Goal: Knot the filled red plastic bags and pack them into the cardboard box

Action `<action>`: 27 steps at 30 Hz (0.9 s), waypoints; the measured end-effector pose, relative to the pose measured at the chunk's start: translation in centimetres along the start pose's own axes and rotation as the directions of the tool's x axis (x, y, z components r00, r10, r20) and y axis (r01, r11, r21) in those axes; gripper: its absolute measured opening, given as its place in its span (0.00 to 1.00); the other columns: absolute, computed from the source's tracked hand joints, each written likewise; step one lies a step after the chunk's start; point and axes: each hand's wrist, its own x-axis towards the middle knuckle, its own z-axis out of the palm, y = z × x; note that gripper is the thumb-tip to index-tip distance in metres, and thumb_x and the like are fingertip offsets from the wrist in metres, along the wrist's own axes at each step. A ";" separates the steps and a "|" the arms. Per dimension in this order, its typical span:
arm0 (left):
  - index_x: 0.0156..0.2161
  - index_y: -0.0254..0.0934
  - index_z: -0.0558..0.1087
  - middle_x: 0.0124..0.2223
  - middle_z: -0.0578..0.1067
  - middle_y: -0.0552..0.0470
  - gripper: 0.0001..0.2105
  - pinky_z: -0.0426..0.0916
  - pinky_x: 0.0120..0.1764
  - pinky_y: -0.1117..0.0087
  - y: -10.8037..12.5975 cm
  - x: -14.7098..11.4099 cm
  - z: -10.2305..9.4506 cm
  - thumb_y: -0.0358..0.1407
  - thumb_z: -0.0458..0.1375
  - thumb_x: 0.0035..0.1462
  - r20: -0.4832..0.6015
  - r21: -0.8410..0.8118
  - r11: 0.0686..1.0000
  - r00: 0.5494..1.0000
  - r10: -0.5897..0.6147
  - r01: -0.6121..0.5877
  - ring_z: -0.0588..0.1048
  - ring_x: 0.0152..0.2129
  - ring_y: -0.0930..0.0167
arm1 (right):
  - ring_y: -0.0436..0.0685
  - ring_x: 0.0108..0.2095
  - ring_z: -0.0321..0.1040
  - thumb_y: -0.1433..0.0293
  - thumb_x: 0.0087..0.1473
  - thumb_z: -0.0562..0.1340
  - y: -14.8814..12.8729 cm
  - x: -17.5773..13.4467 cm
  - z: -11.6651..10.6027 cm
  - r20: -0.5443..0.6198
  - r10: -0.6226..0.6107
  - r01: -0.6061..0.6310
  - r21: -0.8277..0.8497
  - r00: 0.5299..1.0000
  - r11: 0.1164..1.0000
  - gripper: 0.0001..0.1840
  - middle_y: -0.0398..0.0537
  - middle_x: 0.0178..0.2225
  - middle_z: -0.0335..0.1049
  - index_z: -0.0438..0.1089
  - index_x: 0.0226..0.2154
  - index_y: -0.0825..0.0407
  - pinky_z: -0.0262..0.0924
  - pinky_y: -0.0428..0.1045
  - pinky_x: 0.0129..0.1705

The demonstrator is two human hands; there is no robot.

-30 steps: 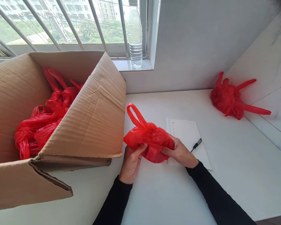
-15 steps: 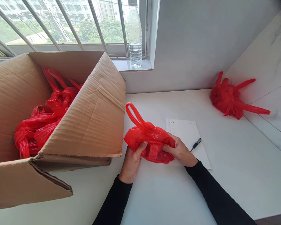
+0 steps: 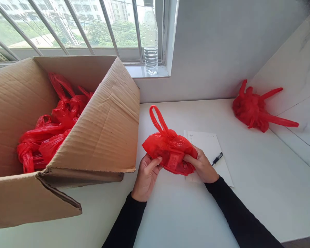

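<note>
Left hand, right hand: fingers holding opposite sides of tied red plastic bag over worktop; contents perhaps boxy, hard to tell. Notepad, pen beside right hand. Cardboard box with red bags at left.

Left hand and right hand grip near each other.

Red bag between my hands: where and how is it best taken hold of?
Probably by its loop handle, coming from the far side. The loop sticks out from the gathered top of the red bag, clear of the left hand and right hand, which grip the near sides.
</note>
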 end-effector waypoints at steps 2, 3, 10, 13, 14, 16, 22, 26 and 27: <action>0.46 0.39 0.75 0.51 0.79 0.48 0.07 0.69 0.55 0.60 0.0 0.1 -0.1 0.32 0.62 0.63 0.027 0.016 1.000 1.000 -0.012 0.011 0.75 0.54 0.61 | 0.57 0.41 0.67 0.63 0.61 0.66 0.0 0.0 0.0 -0.011 -0.010 0.010 0.008 1.000 1.000 0.13 0.43 0.40 0.73 0.73 0.48 0.46 0.64 0.50 0.44; 0.48 0.39 0.75 0.52 0.79 0.48 0.09 0.69 0.56 0.59 0.0 0.1 0.0 0.32 0.62 0.63 0.044 0.029 0.999 0.999 -0.020 0.018 0.74 0.55 0.60 | 0.57 0.41 0.67 0.63 0.61 0.66 0.0 0.0 -0.1 -0.014 -0.013 0.014 0.009 1.000 1.000 0.14 0.43 0.41 0.73 0.73 0.49 0.46 0.64 0.50 0.44; 0.57 0.38 0.71 0.59 0.75 0.43 0.28 0.65 0.60 0.56 -0.4 0.0 0.4 0.31 0.73 0.50 0.075 0.137 0.990 0.997 -0.031 0.020 0.70 0.59 0.55 | 0.59 0.43 0.69 0.62 0.62 0.66 -0.1 0.0 -0.1 0.001 -0.014 0.014 -0.015 1.000 1.000 0.15 0.45 0.42 0.74 0.72 0.51 0.46 0.66 0.53 0.47; 0.59 0.39 0.69 0.61 0.74 0.44 0.30 0.65 0.61 0.55 -0.5 0.1 0.2 0.32 0.72 0.52 0.043 0.124 0.992 0.999 0.003 -0.008 0.69 0.60 0.56 | 0.60 0.46 0.70 0.61 0.63 0.65 -0.1 0.0 0.0 0.028 -0.006 0.006 -0.018 1.000 1.000 0.15 0.46 0.44 0.74 0.72 0.51 0.45 0.66 0.54 0.49; 0.60 0.40 0.68 0.61 0.74 0.44 0.30 0.65 0.61 0.55 -0.5 0.2 0.2 0.32 0.71 0.54 0.039 0.113 0.993 0.999 0.010 -0.014 0.70 0.60 0.56 | 0.60 0.46 0.70 0.60 0.64 0.64 -0.2 0.0 0.0 0.037 0.000 0.001 -0.020 0.999 1.000 0.15 0.46 0.45 0.74 0.72 0.51 0.45 0.67 0.55 0.50; 0.61 0.41 0.67 0.61 0.74 0.44 0.28 0.66 0.60 0.54 -0.4 0.2 0.1 0.33 0.68 0.57 0.044 0.091 0.996 0.999 0.011 -0.015 0.70 0.60 0.56 | 0.59 0.46 0.70 0.59 0.66 0.61 -0.3 0.0 0.0 0.055 0.015 -0.013 -0.031 0.998 0.999 0.15 0.47 0.47 0.74 0.71 0.52 0.45 0.67 0.55 0.50; 0.55 0.38 0.72 0.59 0.76 0.43 0.15 0.66 0.60 0.53 -0.1 0.4 -0.2 0.34 0.62 0.64 0.046 0.059 0.998 0.999 -0.008 0.005 0.73 0.58 0.57 | 0.59 0.49 0.68 0.63 0.62 0.67 -0.7 0.0 -0.3 0.128 0.029 -0.018 -0.086 0.991 0.996 0.19 0.46 0.49 0.72 0.69 0.55 0.45 0.65 0.54 0.53; 0.58 0.42 0.69 0.61 0.74 0.46 0.20 0.64 0.62 0.54 -0.1 0.3 0.0 0.35 0.64 0.63 0.047 0.083 0.997 0.999 -0.009 0.005 0.71 0.60 0.58 | 0.58 0.49 0.69 0.64 0.61 0.67 -0.7 -0.1 -0.1 0.128 0.005 0.005 -0.077 0.992 0.997 0.19 0.46 0.48 0.72 0.68 0.54 0.45 0.66 0.53 0.51; 0.58 0.41 0.69 0.60 0.74 0.45 0.22 0.64 0.62 0.54 -0.1 0.2 0.1 0.34 0.66 0.60 0.053 0.096 0.995 0.998 -0.017 0.011 0.70 0.60 0.57 | 0.58 0.48 0.69 0.64 0.61 0.67 -0.7 -0.1 0.0 0.122 -0.001 0.010 -0.074 0.993 0.997 0.19 0.46 0.48 0.72 0.68 0.54 0.45 0.66 0.53 0.51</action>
